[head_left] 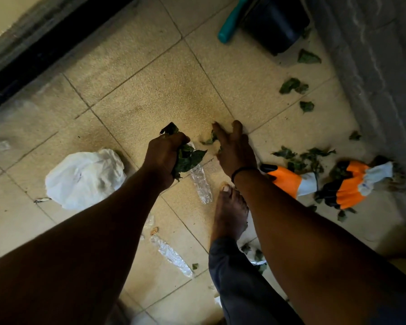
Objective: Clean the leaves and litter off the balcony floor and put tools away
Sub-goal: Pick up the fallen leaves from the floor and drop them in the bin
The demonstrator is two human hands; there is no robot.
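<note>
Head view: my left hand (165,156) is gripping a bunch of leaves (188,158); my right hand (235,148) is reaching with fingers spread onto a leaf scrap (210,138) on the tiled floor (164,90).
Loose leaves (300,158) are lying by orange gloves (314,181); white bag (84,179), clear wrapper (201,184), my bare foot (230,212), black bucket (277,22), teal handle (232,19) around. No writing readable.

1. Black bucket (276,22) top right: cut off by frame top, rim unseen.
2. Teal handle (232,19): upper end out of frame; tool type can't tell.
3. Right hand (235,146): motion-blurred, fingertips over a small leaf scrap (209,139), contact unclear, maybe touching.
4. Orange gloves (324,181): partly under leaves.
</note>
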